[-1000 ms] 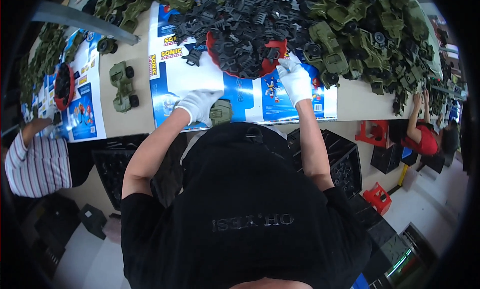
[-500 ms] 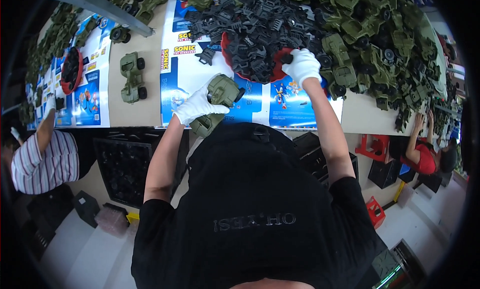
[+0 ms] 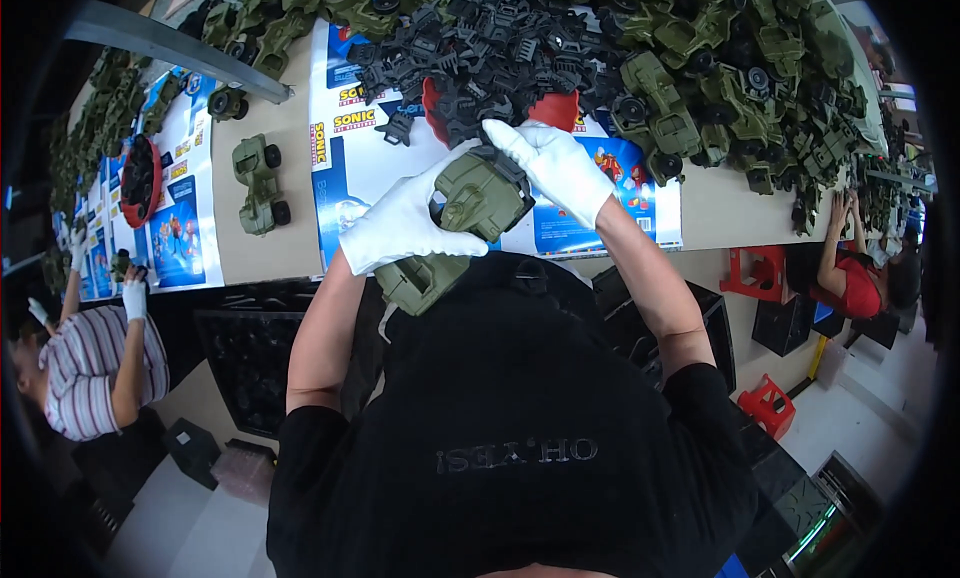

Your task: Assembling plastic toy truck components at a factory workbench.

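Left grip (image 3: 405, 223), white-gloved: closed around one green toy vehicle (image 3: 487, 200), which I hold tilted at the table's near edge, in front of the black shirt (image 3: 530, 398). Right grip (image 3: 560, 168), white-gloved: fingers against a dark piece (image 3: 497, 158) at the vehicle's upper end; whether they pinch it, I cannot tell. Beneath and beyond, my view lists: blue-and-white printed sheet (image 3: 590, 230); red bowl (image 3: 555, 110), partly covered by a heap of black plastic parts (image 3: 490, 48). To the right, a pile of green vehicles (image 3: 720, 78). To the left, a single green vehicle (image 3: 261, 183) on bare table (image 3: 222, 158). Farther left: co-worker in striped shirt (image 3: 105, 363).
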Tool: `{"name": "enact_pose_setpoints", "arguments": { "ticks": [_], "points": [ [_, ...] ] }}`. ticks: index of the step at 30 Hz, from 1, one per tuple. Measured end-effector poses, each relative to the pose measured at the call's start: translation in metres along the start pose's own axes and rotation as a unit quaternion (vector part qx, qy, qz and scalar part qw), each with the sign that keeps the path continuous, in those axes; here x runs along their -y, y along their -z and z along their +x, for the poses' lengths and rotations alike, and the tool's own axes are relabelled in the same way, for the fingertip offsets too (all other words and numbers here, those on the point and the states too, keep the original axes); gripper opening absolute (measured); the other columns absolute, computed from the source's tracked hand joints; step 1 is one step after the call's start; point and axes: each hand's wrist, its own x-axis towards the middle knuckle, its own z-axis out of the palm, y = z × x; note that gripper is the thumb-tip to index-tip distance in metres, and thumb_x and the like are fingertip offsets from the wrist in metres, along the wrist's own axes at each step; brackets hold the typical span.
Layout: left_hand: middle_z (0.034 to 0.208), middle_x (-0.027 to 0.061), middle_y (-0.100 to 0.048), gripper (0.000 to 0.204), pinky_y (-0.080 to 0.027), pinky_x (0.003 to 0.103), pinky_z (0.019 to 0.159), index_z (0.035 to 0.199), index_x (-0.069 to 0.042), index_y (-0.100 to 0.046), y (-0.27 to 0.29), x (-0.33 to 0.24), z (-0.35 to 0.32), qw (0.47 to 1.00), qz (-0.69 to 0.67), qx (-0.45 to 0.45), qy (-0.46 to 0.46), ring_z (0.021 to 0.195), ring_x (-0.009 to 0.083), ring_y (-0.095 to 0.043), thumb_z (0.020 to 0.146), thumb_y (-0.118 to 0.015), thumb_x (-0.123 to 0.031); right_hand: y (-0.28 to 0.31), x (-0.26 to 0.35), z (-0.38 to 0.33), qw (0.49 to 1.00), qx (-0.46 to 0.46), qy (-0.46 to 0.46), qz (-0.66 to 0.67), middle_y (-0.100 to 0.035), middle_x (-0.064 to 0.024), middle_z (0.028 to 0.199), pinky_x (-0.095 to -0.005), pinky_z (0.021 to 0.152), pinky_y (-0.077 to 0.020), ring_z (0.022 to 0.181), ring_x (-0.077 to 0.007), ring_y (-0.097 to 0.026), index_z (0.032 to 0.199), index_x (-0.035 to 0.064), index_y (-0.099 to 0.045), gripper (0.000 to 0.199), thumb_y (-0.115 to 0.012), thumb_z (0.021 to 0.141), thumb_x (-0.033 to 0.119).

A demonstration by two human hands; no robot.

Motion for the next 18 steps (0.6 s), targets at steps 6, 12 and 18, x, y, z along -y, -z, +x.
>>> {"name": "enact_pose_setpoints", "arguments": {
  "ticks": [6, 12, 18],
  "points": [
    [0.133, 0.0104, -0.053, 0.097, -0.037, 0.032, 0.104, 0.146, -0.002, -0.032, -0.006, -0.015, -0.002, 0.976, -0.203, -0.019, 0.075, 0.123, 0.0162, -0.050, 0.067, -0.087, -0.018, 0.009, 0.003, -0.010, 0.938, 0.041, 0.343, 0.031, -0.051, -0.0155, 0.134, -0.0369, 0.105, -0.0351, 0.126, -0.0316, -0.046, 0.134, 0.0069, -0.052, 0.047, -0.047, 0.097, 0.036],
    [0.132, 0.0115, -0.054, 0.095, -0.037, 0.031, 0.104, 0.145, 0.000, -0.034, -0.021, -0.007, -0.009, 0.977, -0.201, -0.049, 0.054, 0.122, 0.0175, -0.051, 0.068, -0.086, -0.023, 0.003, 0.004, -0.032, 0.963, -0.025, 0.270, -0.006, -0.057, -0.0143, 0.120, -0.0340, 0.093, -0.0425, 0.106, -0.0255, -0.055, 0.129, 0.0074, -0.057, 0.040, -0.049, 0.096, 0.029],
    [0.133, 0.0124, -0.054, 0.097, -0.037, 0.031, 0.105, 0.145, 0.000, -0.034, -0.025, -0.024, -0.005, 0.981, -0.176, -0.059, 0.060, 0.123, 0.0183, -0.050, 0.067, -0.087, -0.026, -0.003, 0.004, -0.009, 0.937, -0.051, -0.049, 0.342, -0.067, -0.0067, 0.087, -0.0224, 0.068, -0.0447, 0.074, -0.0096, -0.058, 0.106, 0.0014, -0.069, 0.072, -0.029, 0.098, 0.061]
  ]
}}
